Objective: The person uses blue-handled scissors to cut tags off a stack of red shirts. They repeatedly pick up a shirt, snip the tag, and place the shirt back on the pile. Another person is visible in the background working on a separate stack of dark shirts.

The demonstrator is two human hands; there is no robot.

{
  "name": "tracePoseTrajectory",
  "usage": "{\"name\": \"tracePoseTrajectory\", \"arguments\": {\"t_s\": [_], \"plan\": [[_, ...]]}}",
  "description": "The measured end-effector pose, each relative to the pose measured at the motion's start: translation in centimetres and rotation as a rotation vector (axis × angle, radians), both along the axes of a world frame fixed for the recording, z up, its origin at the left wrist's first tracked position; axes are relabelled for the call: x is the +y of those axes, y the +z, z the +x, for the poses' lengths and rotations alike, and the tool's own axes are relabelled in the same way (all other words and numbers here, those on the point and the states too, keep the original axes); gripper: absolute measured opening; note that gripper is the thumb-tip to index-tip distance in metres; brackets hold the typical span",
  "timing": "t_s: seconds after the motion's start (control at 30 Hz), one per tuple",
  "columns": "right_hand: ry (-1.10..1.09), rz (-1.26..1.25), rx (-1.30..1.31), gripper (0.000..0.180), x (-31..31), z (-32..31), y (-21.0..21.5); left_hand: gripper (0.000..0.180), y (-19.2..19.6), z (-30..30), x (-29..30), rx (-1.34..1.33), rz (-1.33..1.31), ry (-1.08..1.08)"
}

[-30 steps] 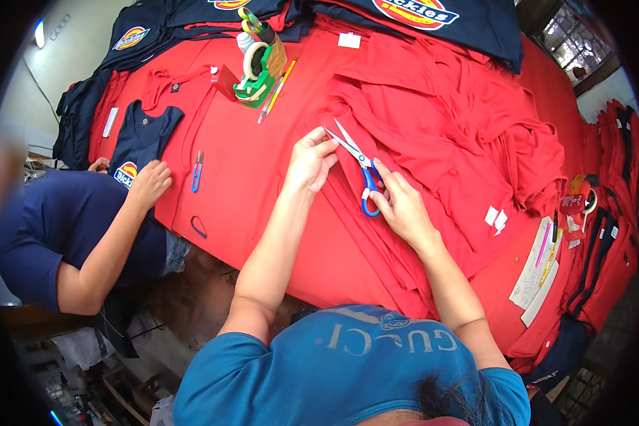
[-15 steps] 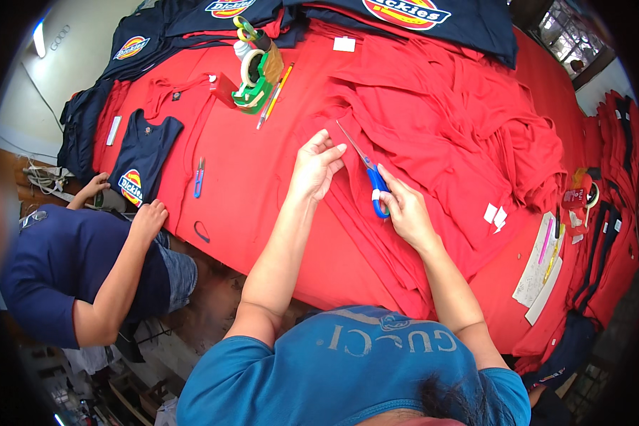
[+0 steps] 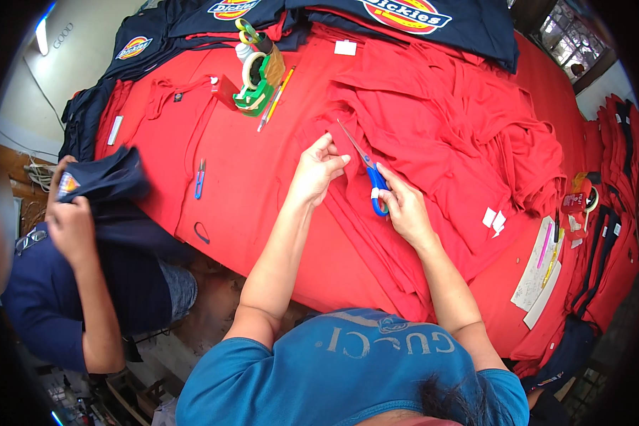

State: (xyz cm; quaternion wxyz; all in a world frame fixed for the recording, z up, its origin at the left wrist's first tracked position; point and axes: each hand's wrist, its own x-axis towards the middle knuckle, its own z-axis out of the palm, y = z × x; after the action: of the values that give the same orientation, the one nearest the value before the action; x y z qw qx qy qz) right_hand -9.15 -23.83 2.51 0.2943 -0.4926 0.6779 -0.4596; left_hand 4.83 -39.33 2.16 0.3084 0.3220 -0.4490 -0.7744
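Observation:
My right hand grips a pair of scissors by the blue handles, the long blades pointing up and left, away from me. Just left of the blade tips, my left hand is raised with its fingers bent in and the thumb close to them. Whatever those fingers may hold is too small to make out. Beneath both hands spreads a rumpled heap of red garments with small white tags.
A green tape dispenser, a pencil and blue thread snips lie on the red-covered table. Left, a co-worker handles a navy shirt. Navy printed shirts line the far side; papers lie right.
The co-worker has lifted the navy shirt off the table and drawn it toward their body. My left fingers have shifted slightly; the scissors stay almost in place.

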Motion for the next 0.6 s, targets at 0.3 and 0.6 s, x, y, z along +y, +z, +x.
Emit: {"name": "tracePoseTrajectory", "arguments": {"t_s": [0.3,0.6], "plan": [[0.014,-0.030,0.015,0.049,0.6,-0.6,-0.3,0.012,-0.5,-1.1,-2.3,0.321,0.218,0.272],[0.003,-0.079,0.304,0.057,0.8,-0.3,-0.6,0.013,-0.4,-1.4,-1.6,0.280,0.146,0.127]]}}
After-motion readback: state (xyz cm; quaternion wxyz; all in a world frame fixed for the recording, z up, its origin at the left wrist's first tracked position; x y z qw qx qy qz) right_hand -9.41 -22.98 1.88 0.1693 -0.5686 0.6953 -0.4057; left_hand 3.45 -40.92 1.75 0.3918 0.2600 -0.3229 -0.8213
